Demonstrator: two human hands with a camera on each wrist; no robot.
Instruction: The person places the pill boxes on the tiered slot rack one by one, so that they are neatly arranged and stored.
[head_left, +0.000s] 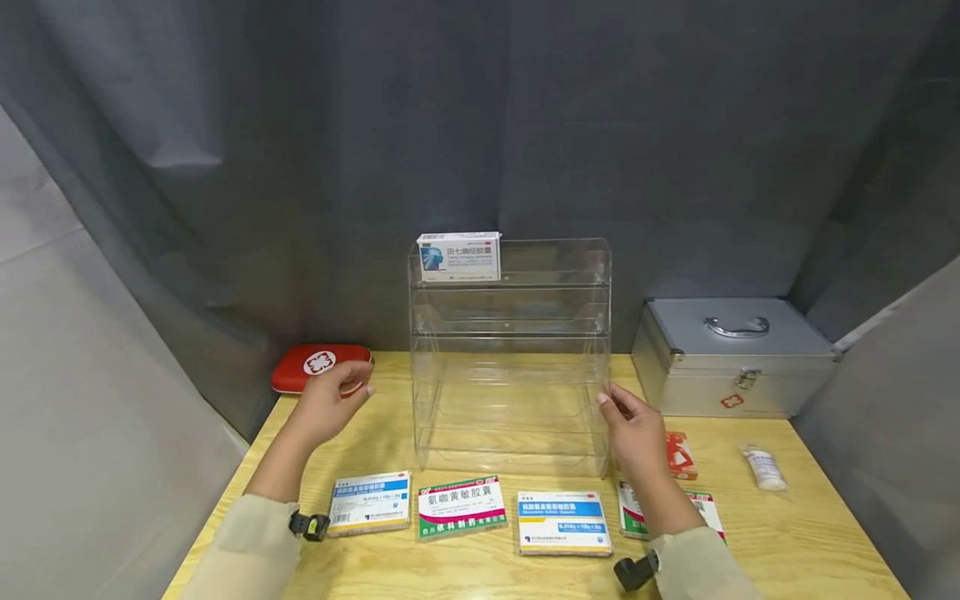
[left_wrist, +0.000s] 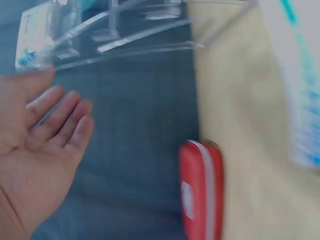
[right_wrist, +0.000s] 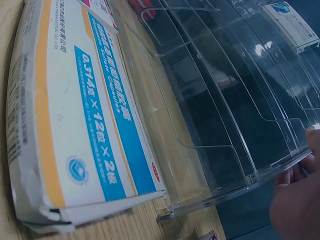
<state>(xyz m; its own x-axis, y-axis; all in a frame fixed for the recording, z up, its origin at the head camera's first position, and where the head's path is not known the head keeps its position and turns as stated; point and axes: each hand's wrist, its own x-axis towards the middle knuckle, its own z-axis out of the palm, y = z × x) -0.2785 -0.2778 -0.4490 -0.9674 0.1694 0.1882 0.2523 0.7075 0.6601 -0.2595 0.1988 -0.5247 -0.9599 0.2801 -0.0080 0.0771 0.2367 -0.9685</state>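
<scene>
A clear tiered display rack stands at the middle of the table, with a white medicine box on the left of its top tier. My right hand pinches the rack's right side panel between thumb and fingers; in the right wrist view the panel's edge runs into that hand. Left of the rack, my left hand is apart from it, holding nothing, its fingers relaxed. It overlaps the red zip case in the head view. The left wrist view shows its palm and loosely bent fingers.
Along the front lie two blue-and-white medicine boxes and a green-and-pink one. More green-edged packaging lies partly under my right forearm, by a red box. A white bottle and a silver case are at right.
</scene>
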